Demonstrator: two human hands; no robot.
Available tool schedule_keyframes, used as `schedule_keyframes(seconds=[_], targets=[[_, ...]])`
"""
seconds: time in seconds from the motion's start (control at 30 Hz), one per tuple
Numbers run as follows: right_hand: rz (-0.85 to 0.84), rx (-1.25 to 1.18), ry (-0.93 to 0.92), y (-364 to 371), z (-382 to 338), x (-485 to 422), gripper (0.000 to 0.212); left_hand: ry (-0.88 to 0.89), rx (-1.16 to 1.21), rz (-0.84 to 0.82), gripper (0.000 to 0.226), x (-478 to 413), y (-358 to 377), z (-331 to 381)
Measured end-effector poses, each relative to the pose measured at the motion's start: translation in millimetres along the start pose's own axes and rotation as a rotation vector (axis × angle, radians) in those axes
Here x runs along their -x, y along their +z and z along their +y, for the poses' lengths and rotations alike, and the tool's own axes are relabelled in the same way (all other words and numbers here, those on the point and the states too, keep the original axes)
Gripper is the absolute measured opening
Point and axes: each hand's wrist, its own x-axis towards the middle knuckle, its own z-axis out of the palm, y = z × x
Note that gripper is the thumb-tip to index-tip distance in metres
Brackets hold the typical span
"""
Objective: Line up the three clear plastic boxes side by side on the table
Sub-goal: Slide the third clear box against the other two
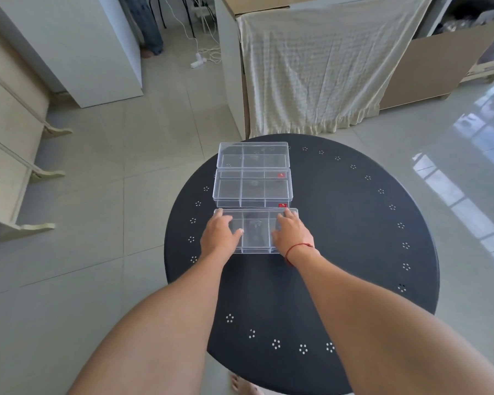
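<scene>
Three clear plastic boxes with inner dividers lie in a row running away from me on the round black table. The far box and the middle box touch along their long sides; the middle one carries small red stickers. The near box sits just in front of the middle box, almost against it. My left hand rests on the near box's left end, fingers over its top. My right hand, with a red string at the wrist, holds the box's right end.
The table's rim has a ring of small white dot clusters. Beyond the table stands a cabinet draped with a cream cloth. A white cabinet and a beige shelf unit stand at the left. A power strip lies on the tiled floor.
</scene>
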Motion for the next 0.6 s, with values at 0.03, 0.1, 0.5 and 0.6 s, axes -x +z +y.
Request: schedule_keyframes(seconds=[0.03, 0.1, 0.5, 0.6], targets=[[-0.004, -0.003, 0.000, 1, -2, -2, 0.042, 0.008, -0.015, -0.013, 0.048, -1, 0, 0], [-0.013, -0.004, -0.009, 3, -5, -6, 0.045, 0.022, -0.044, -0.009, 0.041, -1, 0, 2], [-0.066, 0.013, -0.043, -2, -7, -20, 0.061, 0.065, -0.065, -0.012, 0.041, -14, -1, 4], [-0.066, 0.023, -0.043, -3, -8, -22, 0.062, 0.061, -0.068, -0.019, 0.042, -16, -1, 3]])
